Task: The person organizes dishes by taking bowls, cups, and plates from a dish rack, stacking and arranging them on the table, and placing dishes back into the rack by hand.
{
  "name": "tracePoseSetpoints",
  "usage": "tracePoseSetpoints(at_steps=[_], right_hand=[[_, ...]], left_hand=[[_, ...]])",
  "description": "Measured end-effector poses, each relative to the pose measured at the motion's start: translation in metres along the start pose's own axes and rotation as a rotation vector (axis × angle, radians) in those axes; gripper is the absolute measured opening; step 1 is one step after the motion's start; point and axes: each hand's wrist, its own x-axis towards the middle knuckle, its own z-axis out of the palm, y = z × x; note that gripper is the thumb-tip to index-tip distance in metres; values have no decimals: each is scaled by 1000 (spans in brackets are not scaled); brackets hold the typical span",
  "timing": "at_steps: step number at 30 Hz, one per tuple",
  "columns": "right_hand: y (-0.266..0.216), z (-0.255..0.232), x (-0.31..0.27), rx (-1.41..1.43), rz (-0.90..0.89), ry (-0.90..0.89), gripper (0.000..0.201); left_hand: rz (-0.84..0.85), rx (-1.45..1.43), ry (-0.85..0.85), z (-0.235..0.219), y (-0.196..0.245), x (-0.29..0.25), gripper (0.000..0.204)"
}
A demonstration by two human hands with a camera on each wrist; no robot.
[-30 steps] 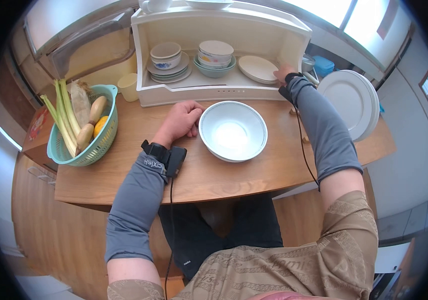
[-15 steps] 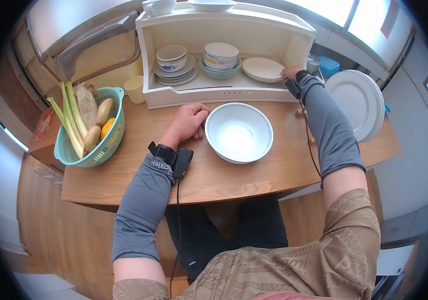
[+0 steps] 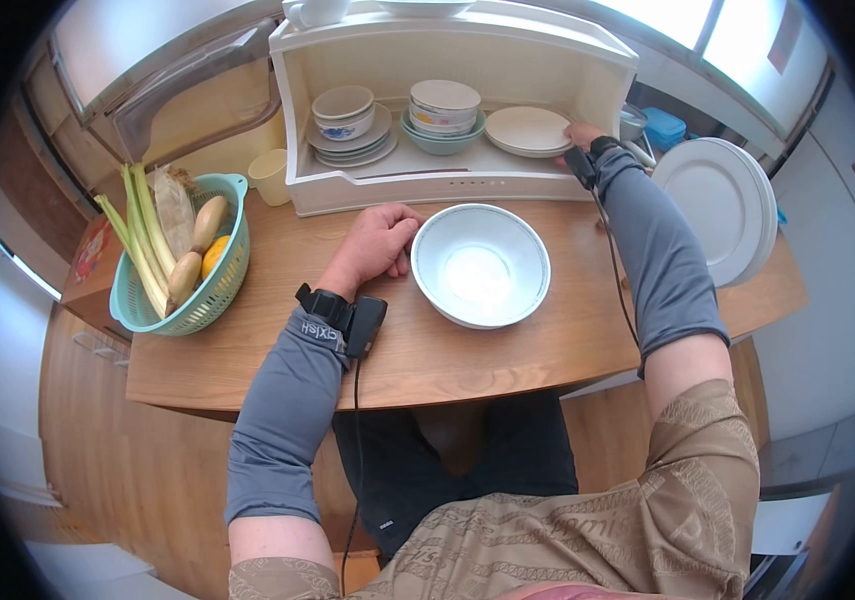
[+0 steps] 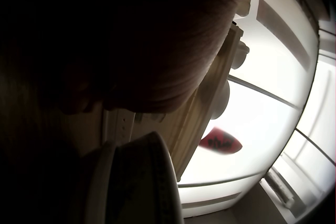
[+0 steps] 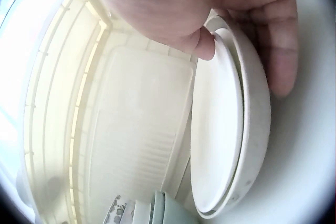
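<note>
At the right end of the white shelf unit [image 3: 408, 192], my right hand [image 3: 584, 135] grips the edge of a pair of stacked white plates [image 3: 528, 128]. In the right wrist view the thumb [image 5: 206, 45] lies over the upper plate's rim [image 5: 218, 129], while the fingers [image 5: 283, 61] reach around the outside of the deeper lower dish [image 5: 257, 114]. My left hand [image 3: 380, 242] rests on the table with fingers loosely curled, holding nothing, right beside a large white bowl [image 3: 481, 265]. Much of that hand is dark in the left wrist view, with the bowl's side [image 4: 142, 182] below it.
Bowls on small plates [image 3: 348, 125] and a bowl stack [image 3: 443, 118] share the shelf. At left stand a yellow cup [image 3: 270, 178] and a teal basket [image 3: 210, 308] of vegetables. Large white plates [image 3: 713, 210] stand upright at right, near a blue container [image 3: 664, 128].
The head view has shifted a little. My right hand has moved its fingers further around the plates' edge, and the plates sit slightly higher. The left hand stays beside the bowl.
</note>
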Motion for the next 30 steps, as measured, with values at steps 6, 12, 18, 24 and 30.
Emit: tracePoseSetpoints(at_steps=[6, 12, 18, 24, 30], right_hand=[[-9, -18, 52, 67, -18, 30, 33], [-5, -3, 46, 738, 226, 104, 37], [-8, -16, 39, 770, 406, 206, 28], [-67, -131, -58, 2, 183, -9, 37], [-10, -71, -26, -143, 125, 227, 32]], left_hand=[[14, -2, -9, -1, -3, 1, 26], [7, -3, -11, -2, -4, 2, 25], [27, 4, 2, -2, -7, 3, 25], [25, -4, -4, -3, -7, 4, 25], [32, -27, 0, -3, -7, 4, 28]])
